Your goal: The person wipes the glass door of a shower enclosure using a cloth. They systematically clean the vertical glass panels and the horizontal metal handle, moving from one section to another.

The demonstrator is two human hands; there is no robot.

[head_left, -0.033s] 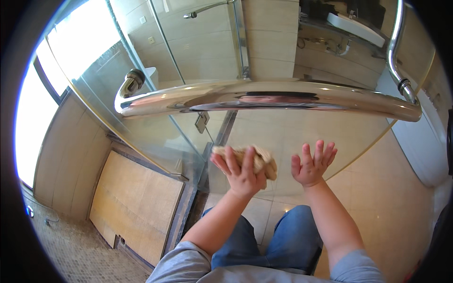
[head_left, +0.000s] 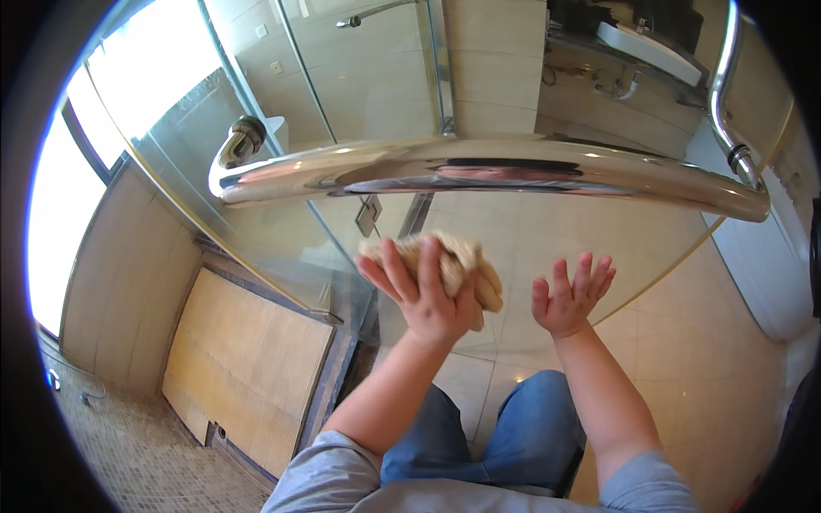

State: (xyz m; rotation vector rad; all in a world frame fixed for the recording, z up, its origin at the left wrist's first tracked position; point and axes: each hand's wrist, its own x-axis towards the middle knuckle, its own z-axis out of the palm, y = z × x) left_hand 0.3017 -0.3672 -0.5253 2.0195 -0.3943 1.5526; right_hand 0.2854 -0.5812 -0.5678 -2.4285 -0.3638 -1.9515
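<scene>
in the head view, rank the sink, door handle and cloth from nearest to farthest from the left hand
1. Cloth: touching the left hand, showing beyond and to the right of it.
2. Door handle: stretching across the view above it.
3. Sink: upper right, in the background.

Bathroom: white washbasin (head_left: 647, 53), glass door (head_left: 556, 227), tiled floor (head_left: 676, 376).

Head-worn fisheye view, facing down and forward, chrome bar (head_left: 487, 171) close ahead — floor (head_left: 684, 359) farther off
</scene>
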